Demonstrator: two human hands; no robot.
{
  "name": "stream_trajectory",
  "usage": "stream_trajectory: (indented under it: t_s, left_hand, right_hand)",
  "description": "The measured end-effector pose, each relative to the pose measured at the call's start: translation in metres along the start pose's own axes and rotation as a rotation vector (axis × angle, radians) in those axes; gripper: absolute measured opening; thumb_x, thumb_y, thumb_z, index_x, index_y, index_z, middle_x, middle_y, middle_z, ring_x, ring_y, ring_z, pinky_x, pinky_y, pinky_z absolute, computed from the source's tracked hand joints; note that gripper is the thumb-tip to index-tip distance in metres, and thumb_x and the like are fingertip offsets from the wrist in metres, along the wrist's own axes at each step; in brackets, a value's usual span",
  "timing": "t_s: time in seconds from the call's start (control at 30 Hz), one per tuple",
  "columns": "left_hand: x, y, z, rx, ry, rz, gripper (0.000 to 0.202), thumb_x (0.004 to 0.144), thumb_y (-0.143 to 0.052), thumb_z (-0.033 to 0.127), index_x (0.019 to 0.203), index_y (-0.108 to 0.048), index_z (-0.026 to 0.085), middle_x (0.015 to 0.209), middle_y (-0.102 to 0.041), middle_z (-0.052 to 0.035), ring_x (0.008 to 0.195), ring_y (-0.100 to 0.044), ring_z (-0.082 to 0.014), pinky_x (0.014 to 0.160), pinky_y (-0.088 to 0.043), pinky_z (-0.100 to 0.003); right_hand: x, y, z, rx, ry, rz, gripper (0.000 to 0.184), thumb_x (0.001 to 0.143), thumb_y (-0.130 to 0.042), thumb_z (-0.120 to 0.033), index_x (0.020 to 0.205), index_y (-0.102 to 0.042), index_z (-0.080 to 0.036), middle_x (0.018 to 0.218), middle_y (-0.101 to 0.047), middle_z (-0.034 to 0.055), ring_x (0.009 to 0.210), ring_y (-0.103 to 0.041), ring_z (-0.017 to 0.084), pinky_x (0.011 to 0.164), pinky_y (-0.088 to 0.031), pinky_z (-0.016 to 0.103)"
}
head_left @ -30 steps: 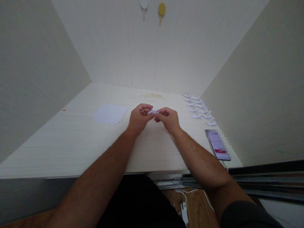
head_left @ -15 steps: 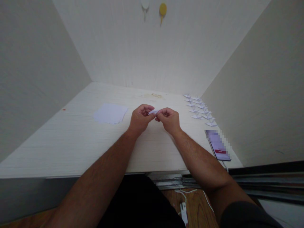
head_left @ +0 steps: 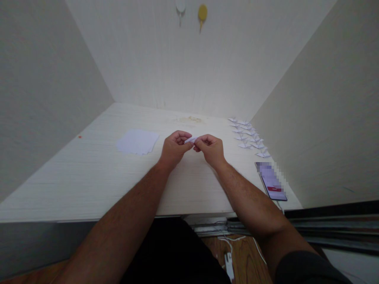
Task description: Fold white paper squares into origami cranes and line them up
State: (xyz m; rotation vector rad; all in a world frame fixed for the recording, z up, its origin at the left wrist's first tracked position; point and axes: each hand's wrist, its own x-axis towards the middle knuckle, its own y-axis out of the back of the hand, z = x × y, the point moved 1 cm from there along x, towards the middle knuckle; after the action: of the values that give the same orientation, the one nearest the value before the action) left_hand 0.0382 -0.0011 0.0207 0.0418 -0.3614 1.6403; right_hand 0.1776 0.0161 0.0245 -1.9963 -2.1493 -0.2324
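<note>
Between my two hands, a small folded piece of white paper (head_left: 191,139) is held above the middle of the table. My left hand (head_left: 175,146) pinches its left end with thumb and fingers. On the other end, my right hand (head_left: 211,148) is closed, its thumb and index finger pressed on the paper. My fingers cover much of it, so its exact folded form is hard to make out. A stack of white paper sheets (head_left: 137,141) lies to the left of my left hand. Several folded paper cranes (head_left: 244,136) stand in rows to the right of my right hand.
A phone (head_left: 271,180) with a cable lies near the right front of the white table (head_left: 89,177). Walls rise at the back and both sides. Two hooks, one yellow (head_left: 202,13), hang on the back wall. A white power strip (head_left: 229,266) is on the wooden floor.
Almost nothing differs. Both hands keep hold of the folded paper in the same place, with only a very slight shift of the fingers.
</note>
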Motion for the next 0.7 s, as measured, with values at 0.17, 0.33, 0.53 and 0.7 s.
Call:
stream_trajectory:
  t_s: [0.17, 0.33, 0.53, 0.7]
  left_hand:
    - [0.0007, 0.0, -0.0006, 0.018, -0.014, 0.022, 0.027, 0.062, -0.079, 0.018, 0.083, -0.063, 0.015, 0.069, -0.067, 0.0011, 0.058, -0.059, -0.0089, 0.058, -0.049, -0.022]
    - [0.0007, -0.0005, -0.0017, 0.0, -0.015, 0.014, 0.029, 0.061, -0.08, 0.02, 0.084, -0.063, 0.015, 0.071, -0.067, 0.0004, 0.061, -0.06, -0.0094, 0.06, -0.05, -0.023]
    - [0.0003, -0.0007, -0.0004, 0.032, 0.011, 0.029, 0.028, 0.061, -0.08, 0.021, 0.083, -0.064, 0.015, 0.07, -0.068, -0.0004, 0.06, -0.061, -0.0102, 0.059, -0.05, -0.023]
    - [0.0007, 0.0005, -0.0023, 0.074, 0.038, -0.001, 0.026, 0.063, -0.078, 0.022, 0.085, -0.067, 0.013, 0.069, -0.069, -0.0017, 0.056, -0.06, -0.0105, 0.053, -0.047, -0.023]
  right_hand:
    - [0.0003, 0.0008, 0.0008, -0.024, 0.003, 0.006, 0.018, 0.068, -0.074, -0.034, 0.068, -0.067, -0.017, 0.056, -0.067, 0.0001, 0.052, -0.065, 0.013, 0.052, -0.052, 0.024]
    - [-0.0001, 0.0005, 0.0012, -0.025, 0.01, 0.027, 0.018, 0.069, -0.074, -0.033, 0.069, -0.065, -0.017, 0.057, -0.068, 0.0007, 0.052, -0.065, 0.014, 0.052, -0.052, 0.025]
    - [-0.0008, -0.0002, -0.0005, -0.048, 0.033, 0.054, 0.016, 0.07, -0.071, -0.032, 0.068, -0.063, -0.018, 0.056, -0.066, 0.0, 0.051, -0.065, 0.014, 0.051, -0.052, 0.025]
    - [-0.0013, 0.0037, -0.002, -0.161, 0.113, 0.038, 0.014, 0.075, -0.067, -0.032, 0.07, -0.063, -0.019, 0.057, -0.066, -0.0009, 0.053, -0.063, 0.013, 0.051, -0.049, 0.024]
